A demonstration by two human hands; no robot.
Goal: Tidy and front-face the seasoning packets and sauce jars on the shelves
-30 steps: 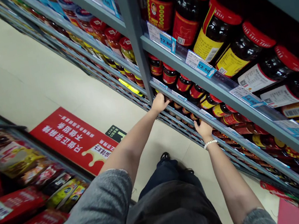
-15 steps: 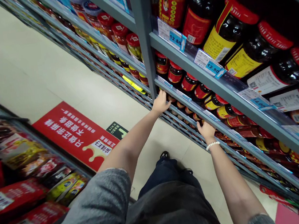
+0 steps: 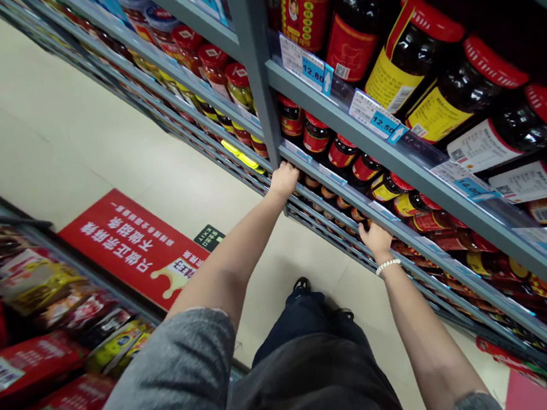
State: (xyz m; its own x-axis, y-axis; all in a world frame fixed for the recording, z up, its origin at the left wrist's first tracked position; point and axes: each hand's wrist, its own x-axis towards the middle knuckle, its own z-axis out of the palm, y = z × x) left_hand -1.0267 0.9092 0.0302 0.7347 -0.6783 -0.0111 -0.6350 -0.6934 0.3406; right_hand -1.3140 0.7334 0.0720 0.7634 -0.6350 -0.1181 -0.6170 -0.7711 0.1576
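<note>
My left hand (image 3: 284, 180) is at the lower shelf, beside the foot of the grey upright post (image 3: 258, 66). Its fingers are curled in, and whatever they close on is hidden behind the knuckles. Farther right, my right hand (image 3: 377, 238), with a white beaded bracelet (image 3: 388, 266) on the wrist, reaches under the shelf edge. Thumb and fingers stand apart there, close to small brown-lidded jars (image 3: 342, 203); I see nothing held. Above both hands, a row of red-lidded sauce jars (image 3: 315, 133) stands behind the shelf rail (image 3: 346, 188).
Large dark sauce jars (image 3: 351, 26) fill the upper right shelf, with price tags (image 3: 377, 117) along its edge. Packaged goods (image 3: 25, 352) line a shelf at the left. On the floor lies a red printed sign (image 3: 127, 244). My feet (image 3: 301, 284) are between the two shelves.
My left hand has shifted slightly left, and its thumb, which stuck out before, is tucked from sight. My right hand stays nearly in place. The view has moved a little.
</note>
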